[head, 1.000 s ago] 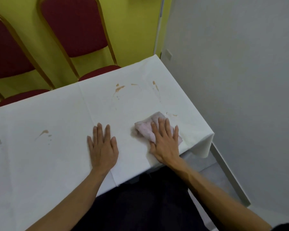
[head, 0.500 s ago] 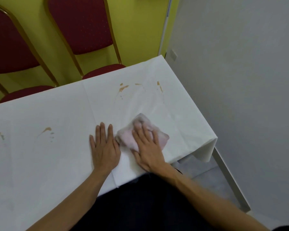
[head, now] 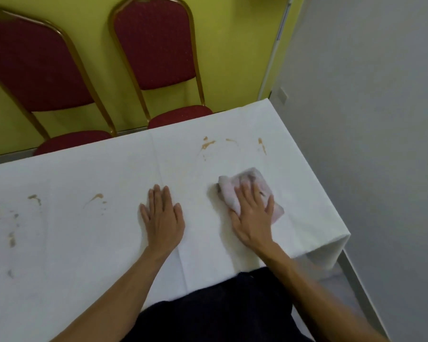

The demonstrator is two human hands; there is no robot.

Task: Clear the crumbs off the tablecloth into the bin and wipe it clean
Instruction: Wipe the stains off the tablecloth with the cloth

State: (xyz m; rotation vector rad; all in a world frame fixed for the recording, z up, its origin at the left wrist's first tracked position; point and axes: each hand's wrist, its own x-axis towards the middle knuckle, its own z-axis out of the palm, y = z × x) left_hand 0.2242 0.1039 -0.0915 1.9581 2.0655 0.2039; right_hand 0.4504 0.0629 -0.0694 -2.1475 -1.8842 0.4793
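Observation:
A white tablecloth [head: 97,243] covers the table in front of me. My right hand [head: 253,215] presses flat, fingers straight, on a crumpled pink cloth [head: 247,183] near the table's right end. To its left, my left hand [head: 162,218] rests flat on the tablecloth with fingers together. Brown smears [head: 208,144] mark the cloth beyond the pink cloth, and more brown stains [head: 95,197] and grey marks lie at the far left. No bin is in view.
Two red chairs with gold frames [head: 156,58] stand against the yellow wall across the table. A grey wall [head: 368,119] runs close along the table's right end, where the tablecloth's corner [head: 331,253] hangs down.
My right hand slid the pink cloth left towards my left hand, then back right and slightly farther away. My left hand stayed flat in place.

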